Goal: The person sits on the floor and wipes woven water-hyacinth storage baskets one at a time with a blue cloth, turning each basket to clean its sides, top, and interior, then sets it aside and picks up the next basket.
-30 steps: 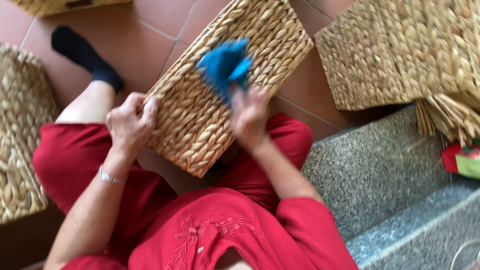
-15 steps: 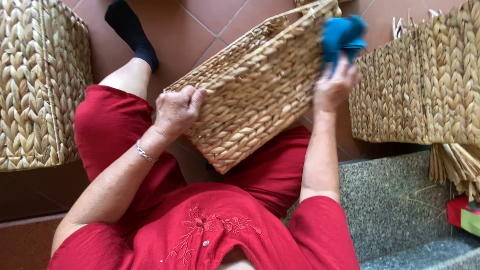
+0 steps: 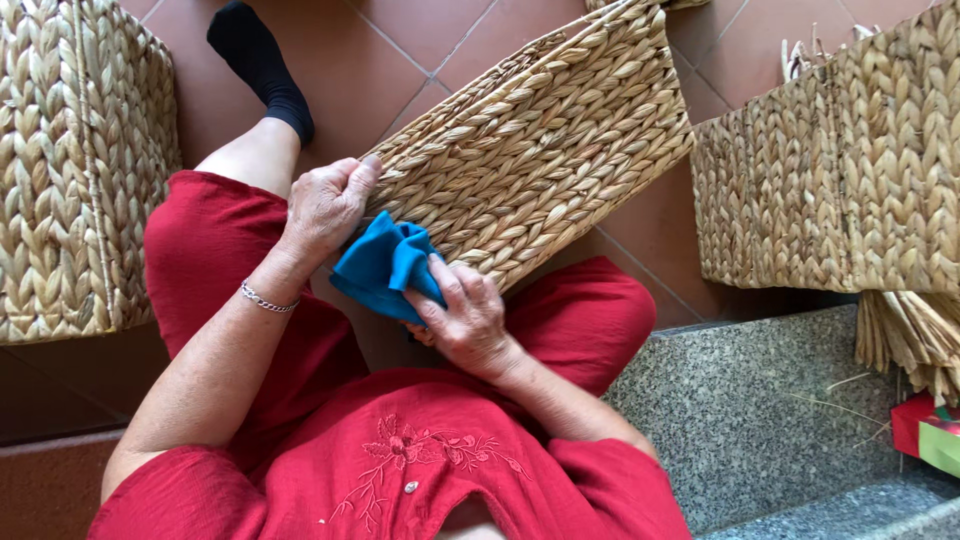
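Nearest to us, our right hand [image 3: 468, 322] pinches a bunched blue cloth [image 3: 385, 265] between thumb and fingers, pressing it against the low corner of the woven basket [image 3: 540, 160], which rests tilted across our red-clad lap. At about ten o'clock from that hand, our left hand [image 3: 328, 205] is closed over the basket's near edge, fingers curled on the rim, steadying it. We judge the hold to be one-sided: the basket leans up toward one o'clock with its far end unsupported, so a firm push with the cloth could pivot it off the knee and onto the red tiled floor [image 3: 400, 50]. The loose folds of cloth could also snag on the rough braid ends and pull a strand free. Farther out, a second basket [image 3: 80, 170] stands at nine o'clock and a third basket [image 3: 840, 170] at two o'clock, close enough that a slipping basket might knock against it.
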